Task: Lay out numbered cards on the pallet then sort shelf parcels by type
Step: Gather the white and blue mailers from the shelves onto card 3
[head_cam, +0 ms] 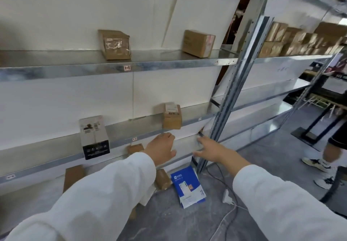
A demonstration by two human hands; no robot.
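Both my arms in white sleeves reach toward a metal shelf rack (pixel 112 70). My left hand (pixel 161 148) hovers just below a small brown parcel (pixel 171 116) on the middle shelf, fingers loosely curled and holding nothing. My right hand (pixel 212 149) is spread open near the rack's upright post (pixel 225 109), also holding nothing. A white-and-black product box (pixel 93 137) stands on the middle shelf to the left. Two brown parcels (pixel 115 44) (pixel 199 42) sit on the upper shelf. A blue-and-white flat packet (pixel 187 186) leans on the floor by the post.
More brown boxes (pixel 74 177) (pixel 162 178) sit low under the rack. A white cable and adapter (pixel 228 196) trail across the grey floor. Another person's legs and sneakers (pixel 323 163) stand at the right. A neighbouring rack (pixel 300 40) holds several brown parcels.
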